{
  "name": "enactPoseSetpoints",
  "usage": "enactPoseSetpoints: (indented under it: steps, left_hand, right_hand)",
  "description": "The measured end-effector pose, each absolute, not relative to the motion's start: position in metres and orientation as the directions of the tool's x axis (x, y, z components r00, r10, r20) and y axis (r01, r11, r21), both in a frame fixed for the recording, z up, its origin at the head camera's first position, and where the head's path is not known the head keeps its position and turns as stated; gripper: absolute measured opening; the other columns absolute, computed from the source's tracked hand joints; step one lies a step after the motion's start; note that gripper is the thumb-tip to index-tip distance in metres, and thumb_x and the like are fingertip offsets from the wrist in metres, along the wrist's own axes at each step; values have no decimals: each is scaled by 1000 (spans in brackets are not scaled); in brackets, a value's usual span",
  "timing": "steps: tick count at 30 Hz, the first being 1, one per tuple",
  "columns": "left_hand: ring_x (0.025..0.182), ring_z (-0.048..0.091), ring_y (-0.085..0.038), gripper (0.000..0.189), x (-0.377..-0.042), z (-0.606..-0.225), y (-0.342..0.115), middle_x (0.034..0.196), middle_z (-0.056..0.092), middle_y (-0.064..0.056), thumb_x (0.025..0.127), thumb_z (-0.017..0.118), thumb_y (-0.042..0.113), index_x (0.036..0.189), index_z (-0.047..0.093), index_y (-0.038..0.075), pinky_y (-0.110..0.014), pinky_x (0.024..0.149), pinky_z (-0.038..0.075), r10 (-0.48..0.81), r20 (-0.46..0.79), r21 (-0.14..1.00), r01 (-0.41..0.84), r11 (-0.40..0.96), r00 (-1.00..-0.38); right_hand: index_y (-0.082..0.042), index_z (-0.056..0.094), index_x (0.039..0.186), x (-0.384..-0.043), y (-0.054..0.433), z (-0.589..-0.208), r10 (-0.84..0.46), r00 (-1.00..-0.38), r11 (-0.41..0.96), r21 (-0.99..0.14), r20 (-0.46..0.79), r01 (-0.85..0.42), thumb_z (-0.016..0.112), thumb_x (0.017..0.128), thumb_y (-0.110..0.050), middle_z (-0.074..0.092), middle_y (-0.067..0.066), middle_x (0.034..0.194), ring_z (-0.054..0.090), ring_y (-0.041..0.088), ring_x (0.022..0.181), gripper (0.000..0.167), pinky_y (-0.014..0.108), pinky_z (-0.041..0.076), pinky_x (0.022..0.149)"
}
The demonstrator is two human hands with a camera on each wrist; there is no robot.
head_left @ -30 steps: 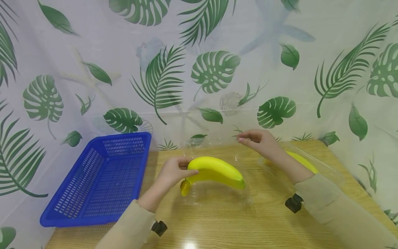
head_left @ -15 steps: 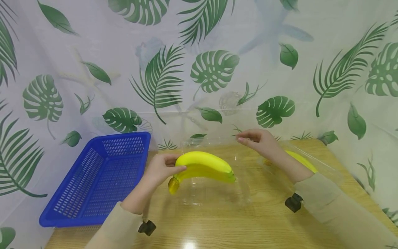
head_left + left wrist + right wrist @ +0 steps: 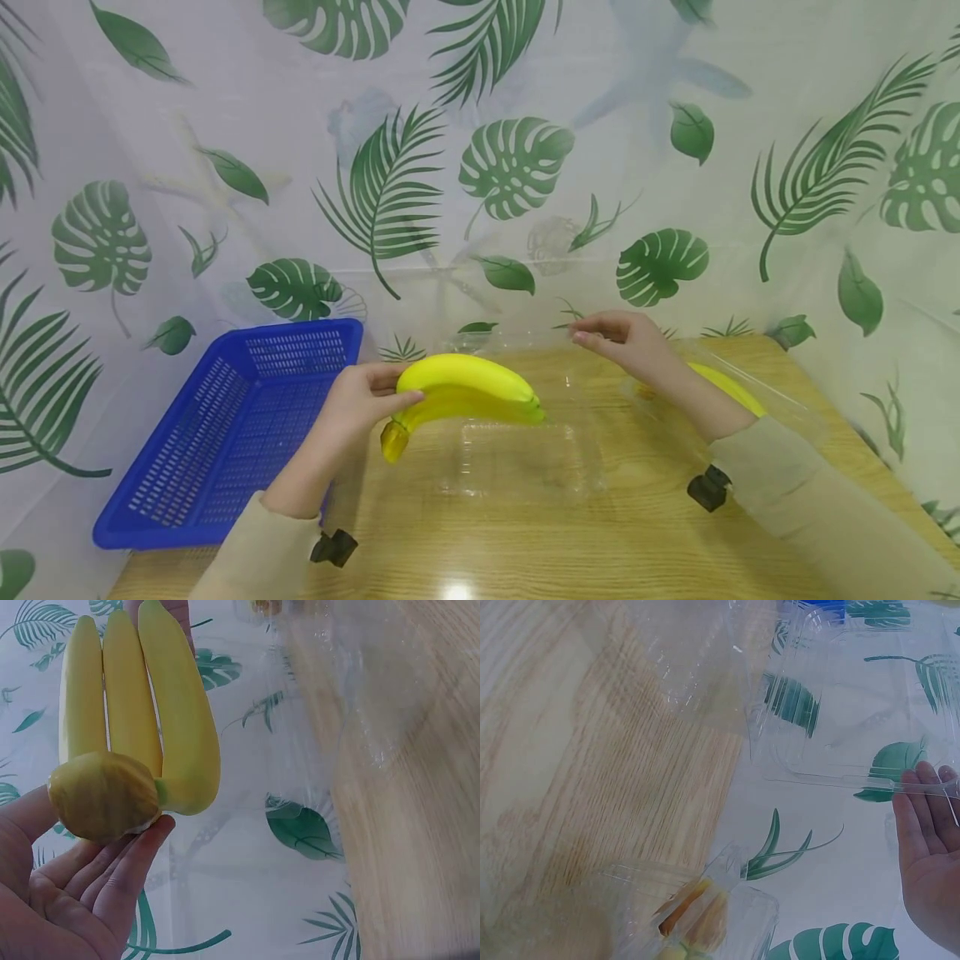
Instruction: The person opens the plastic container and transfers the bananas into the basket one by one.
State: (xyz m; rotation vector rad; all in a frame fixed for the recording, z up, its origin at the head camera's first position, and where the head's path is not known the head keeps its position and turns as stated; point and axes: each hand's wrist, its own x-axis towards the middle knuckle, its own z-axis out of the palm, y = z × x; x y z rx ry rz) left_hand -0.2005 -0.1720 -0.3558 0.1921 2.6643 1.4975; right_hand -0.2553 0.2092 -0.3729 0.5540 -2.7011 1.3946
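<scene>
The left hand (image 3: pixel 352 407), nearer the basket (image 3: pixel 161 536), holds bananas (image 3: pixel 465 385), tips pointing away from it; the right hand (image 3: pixel 633 346) pinches a clear lid (image 3: pixel 844 701).

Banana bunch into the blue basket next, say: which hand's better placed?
Left, most likely. The left hand grips the banana bunch close to the blue basket. The right hand is farther from it, holding the raised clear plastic lid.

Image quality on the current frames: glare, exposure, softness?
Head: glare spot on the table at the frame's bottom edge; bananas bright. Left wrist: duller, bananas muted yellow. Right wrist: muted and soft, clear box showing mostly by pale highlights along its edges.
</scene>
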Motion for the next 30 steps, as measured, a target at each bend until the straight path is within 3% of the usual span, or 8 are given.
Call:
enactPoseSetpoints:
  steps: [4,7,11,18,23,30]
  left_hand:
    - [125,72,-37,43,-201,-350,-179,135,73,-20,97,79,18,136,70,1,-48,108,60,110,-19,837,45,545,-994]
    - [125,71,-37,43,-201,-346,-186,135,73,-20,97,79,18,137,69,2,-48,106,61,84,-27,827,25,561,-996]
    - [127,70,-37,46,-200,-341,-196,138,71,-21,98,79,19,139,68,2,-48,108,60,76,-20,830,26,557,-997]
    - [130,68,-38,51,-201,-334,-218,142,69,-21,99,77,22,144,63,1,-47,109,60,55,3,842,33,538,-998]
    - [128,70,-37,53,-202,-328,-233,143,69,-21,101,76,25,147,62,3,-46,108,60,18,15,830,22,558,-1000]
    - [123,71,-35,57,-203,-325,-254,143,69,-20,102,74,33,149,60,5,-44,108,60,-32,2,809,-18,588,-999]
  right_hand:
    - [0,71,134,-253,208,-373,-293,-933,513,-789,210,-339,64,108,-22,74,19,133,69,36,125,34,14,55,94]
    - [0,70,134,-252,208,-373,-295,-932,509,-791,210,-339,64,108,-22,73,20,133,69,36,126,35,13,54,94]
    - [1,70,135,-250,207,-373,-287,-936,515,-790,205,-332,64,108,-22,73,19,134,68,36,128,36,24,58,100]
    - [0,70,135,-248,207,-373,-282,-936,516,-789,210,-332,64,108,-22,73,19,134,68,36,127,35,13,53,93]
    - [-1,71,133,-248,207,-373,-284,-935,523,-783,214,-338,64,108,-22,74,19,133,68,36,126,34,16,55,95]
    - [-2,71,133,-250,206,-374,-279,-938,533,-779,208,-331,64,108,-25,74,19,133,68,37,127,35,32,60,102]
